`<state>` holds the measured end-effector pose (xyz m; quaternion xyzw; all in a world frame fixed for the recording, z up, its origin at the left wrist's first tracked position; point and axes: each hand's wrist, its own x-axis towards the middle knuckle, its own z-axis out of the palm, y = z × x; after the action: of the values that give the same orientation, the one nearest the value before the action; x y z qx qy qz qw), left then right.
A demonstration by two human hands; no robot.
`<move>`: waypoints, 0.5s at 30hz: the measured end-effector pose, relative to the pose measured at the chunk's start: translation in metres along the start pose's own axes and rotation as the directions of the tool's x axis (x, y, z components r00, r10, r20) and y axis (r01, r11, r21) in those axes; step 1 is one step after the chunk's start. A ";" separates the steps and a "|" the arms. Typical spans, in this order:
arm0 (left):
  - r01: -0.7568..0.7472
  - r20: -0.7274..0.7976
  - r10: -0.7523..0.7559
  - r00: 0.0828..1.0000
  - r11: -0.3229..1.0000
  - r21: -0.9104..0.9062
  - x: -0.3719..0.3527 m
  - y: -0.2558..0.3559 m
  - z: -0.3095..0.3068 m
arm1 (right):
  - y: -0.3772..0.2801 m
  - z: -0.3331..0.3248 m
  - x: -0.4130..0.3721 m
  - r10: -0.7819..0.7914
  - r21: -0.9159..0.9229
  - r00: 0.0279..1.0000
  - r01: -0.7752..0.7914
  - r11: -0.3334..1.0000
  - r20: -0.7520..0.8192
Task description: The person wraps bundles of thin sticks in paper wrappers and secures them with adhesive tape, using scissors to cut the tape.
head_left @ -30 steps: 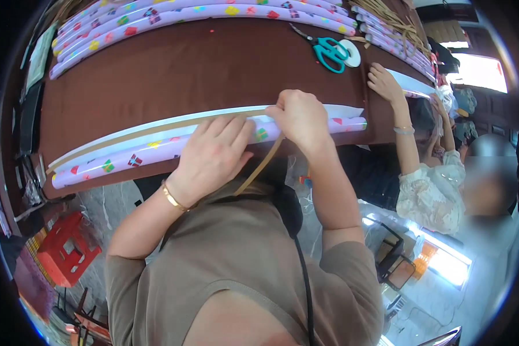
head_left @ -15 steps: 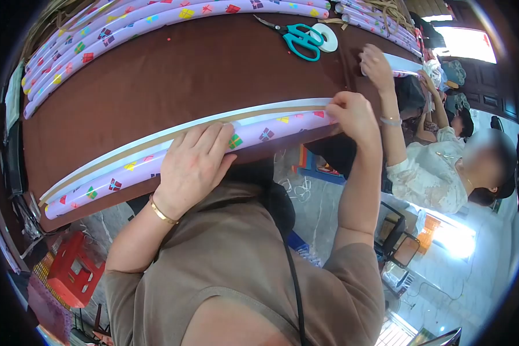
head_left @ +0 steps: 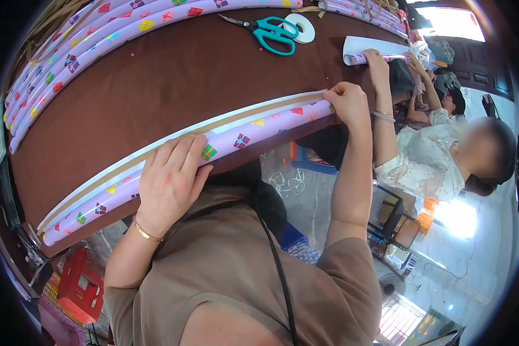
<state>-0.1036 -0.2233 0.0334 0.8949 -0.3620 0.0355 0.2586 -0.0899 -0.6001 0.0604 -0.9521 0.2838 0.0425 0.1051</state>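
Observation:
A long roll of lilac wrapping paper (head_left: pixel 236 138) with printed gift boxes lies along the table's near edge. Its white inner edge shows on the far side, with a tan tape strip (head_left: pixel 236 117) running along it. My left hand (head_left: pixel 170 179) rests on the roll left of its middle, fingers stretched out and pressing it down. At the right end, my right hand (head_left: pixel 350 105) is closed in a pinch at the end of the tan strip; whether the paper's edge is pinched too is hidden.
Teal-handled scissors (head_left: pixel 274 34) and a white tape roll (head_left: pixel 299 29) lie on the brown tabletop (head_left: pixel 155 81). Finished-looking lilac rolls (head_left: pixel 112 37) line the far side. At right, a co-worker (head_left: pixel 421 153) handles another sheet (head_left: pixel 366 47). A red plastic stool (head_left: pixel 81 285) stands lower left.
The whole view has shifted, so the table things appear further left. Both my hands keep their places on the roll. The co-worker's near hand has come down onto their own paper.

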 end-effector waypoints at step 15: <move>0.008 -0.009 -0.008 1.000 0.999 -0.036 0.001 0.002 -0.002 | 0.003 0.012 0.006 0.007 -0.119 0.993 -0.021 0.993 -0.117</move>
<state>-0.1043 -0.2242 0.0361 0.8914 -0.3577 0.0319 0.2764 -0.0871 -0.6030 0.0473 -0.9556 0.2931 0.0048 0.0308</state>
